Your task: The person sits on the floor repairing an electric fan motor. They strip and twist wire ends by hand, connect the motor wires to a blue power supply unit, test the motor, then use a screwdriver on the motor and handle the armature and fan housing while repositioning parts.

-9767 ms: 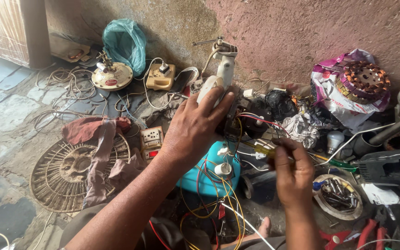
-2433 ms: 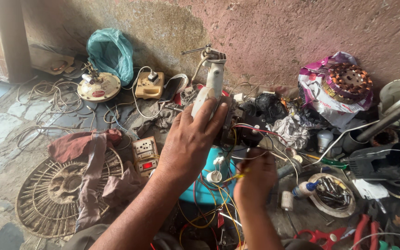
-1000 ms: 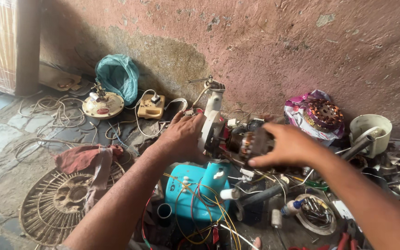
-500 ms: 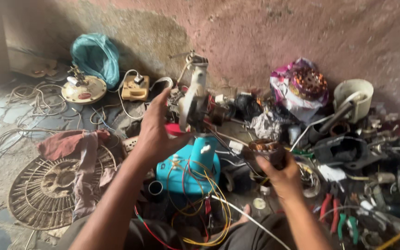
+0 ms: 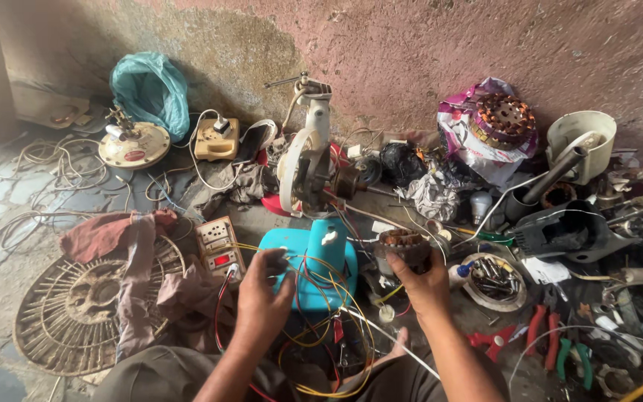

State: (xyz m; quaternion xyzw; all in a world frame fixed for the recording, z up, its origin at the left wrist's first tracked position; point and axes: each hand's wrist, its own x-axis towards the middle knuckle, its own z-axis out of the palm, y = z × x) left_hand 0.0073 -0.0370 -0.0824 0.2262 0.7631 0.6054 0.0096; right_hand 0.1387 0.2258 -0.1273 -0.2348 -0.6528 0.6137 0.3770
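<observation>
- Your right hand (image 5: 424,279) grips the motor (image 5: 403,247), just right of the blue base (image 5: 314,260).
- Your left hand (image 5: 262,298) rests on the base's edge, fingers curled among yellow wires (image 5: 321,327).
- The white fan (image 5: 306,167) stands behind.
- Red pliers (image 5: 541,331) lie to the right.
- The grille (image 5: 68,320) lies to the left.

My left hand (image 5: 263,292) sits low in the middle of the view, back toward me, fingers curled loosely forward, forearm rising from the bottom edge. My right hand (image 5: 424,277) is just to its right and a little higher, fingers wrapped closed in a grip, its forearm angling in from the lower right.
</observation>
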